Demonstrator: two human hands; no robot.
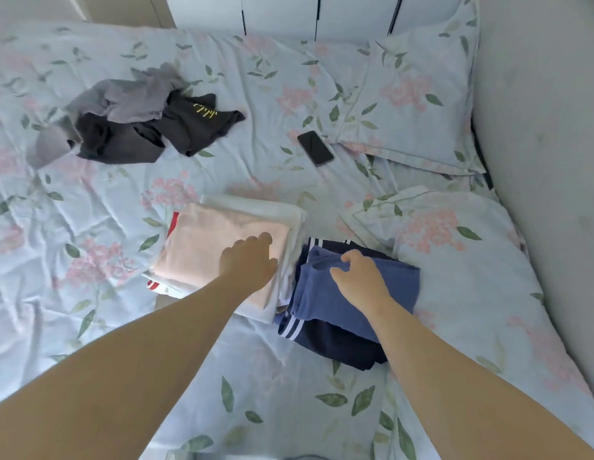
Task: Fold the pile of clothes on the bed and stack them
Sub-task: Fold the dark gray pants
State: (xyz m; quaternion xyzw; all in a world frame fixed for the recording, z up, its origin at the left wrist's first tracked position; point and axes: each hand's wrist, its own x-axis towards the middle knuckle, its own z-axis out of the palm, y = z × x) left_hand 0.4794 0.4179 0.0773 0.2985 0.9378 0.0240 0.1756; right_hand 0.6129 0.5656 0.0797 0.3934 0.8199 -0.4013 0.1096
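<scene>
A folded stack sits mid-bed: a pale pink garment (202, 247) on top of white cloth (255, 207), with a red-striped piece showing at its left edge. My left hand (247, 260) lies flat on the pink garment's right side, fingers relaxed. To the right is a second stack: a blue garment (325, 300) over a navy one with white stripes (335, 343). My right hand (358, 277) rests on the blue garment, fingers curled into its upper fold. An unfolded heap of grey and black clothes (133, 121) lies at the far left.
A black phone (315, 147) lies on the floral bedsheet (89, 227) beyond the stacks. Two floral pillows (415, 101) sit at the right, against a pale headboard (538, 161). White wardrobe doors stand behind the bed.
</scene>
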